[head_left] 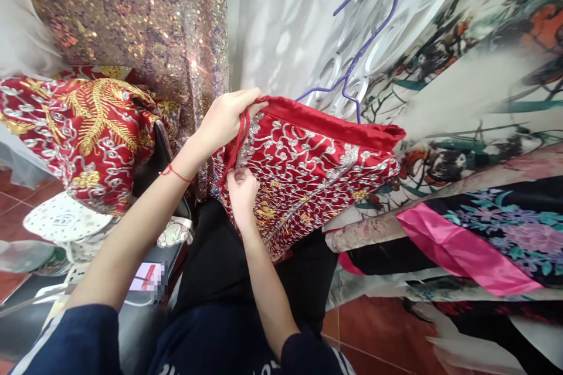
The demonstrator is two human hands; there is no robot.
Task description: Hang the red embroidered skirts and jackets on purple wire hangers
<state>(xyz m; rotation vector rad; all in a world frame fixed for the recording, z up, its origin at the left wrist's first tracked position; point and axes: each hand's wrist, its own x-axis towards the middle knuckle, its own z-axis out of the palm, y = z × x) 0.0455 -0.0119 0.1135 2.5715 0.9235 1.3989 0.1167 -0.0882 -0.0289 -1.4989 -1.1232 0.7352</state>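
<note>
A red garment (308, 170) with silver and gold embroidery hangs from a purple hanger (365, 41) in front of me. My left hand (226, 117) is closed on its upper left edge, by a red strap. My right hand (241, 190) sits just below, fingers pinched on the embroidered cloth near the same edge. A thin red string circles my left wrist.
Another red and gold embroidered garment (83, 129) lies at the left, under a sequinned fabric (145, 12). Floral printed garments (484, 146) and a pink satin band (461, 249) hang at the right. White curtain (285, 17) behind. Red floor tiles (378, 328) below.
</note>
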